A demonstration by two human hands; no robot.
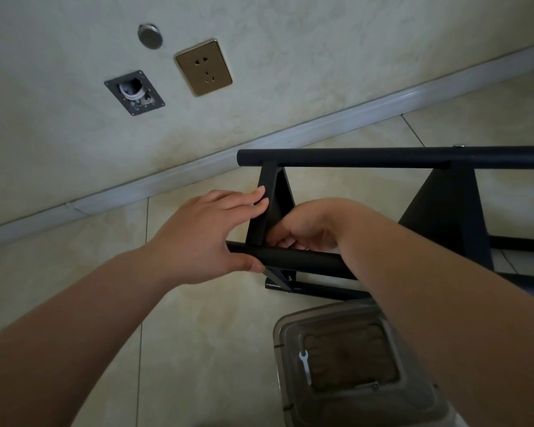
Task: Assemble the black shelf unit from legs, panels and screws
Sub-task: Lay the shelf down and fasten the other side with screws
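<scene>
- Lying on its side on the floor, the black shelf unit [383, 211] already has legs and panels joined.
- Left hand [210, 235] grips the near leg [302, 261] and end panel [267, 208].
- Right hand [309, 229] curls at their joint; what it holds is hidden.
- Fastening seems unfinished.

I see the black shelf unit [413, 211] lying on its side on the pale tiled floor [198, 334], near the wall. My left hand [204, 238] grips the near leg [299, 260], thumb under the tube, fingers laid against the end panel [269, 208]. My right hand [309, 229] curls in behind that panel, just above the leg (what it pinches I cannot tell). Below my right forearm sits a clear plastic box [346, 359] with a small white wrench [305, 365] in it. A brass-coloured socket [203, 67] is on the wall [321, 57]
</scene>
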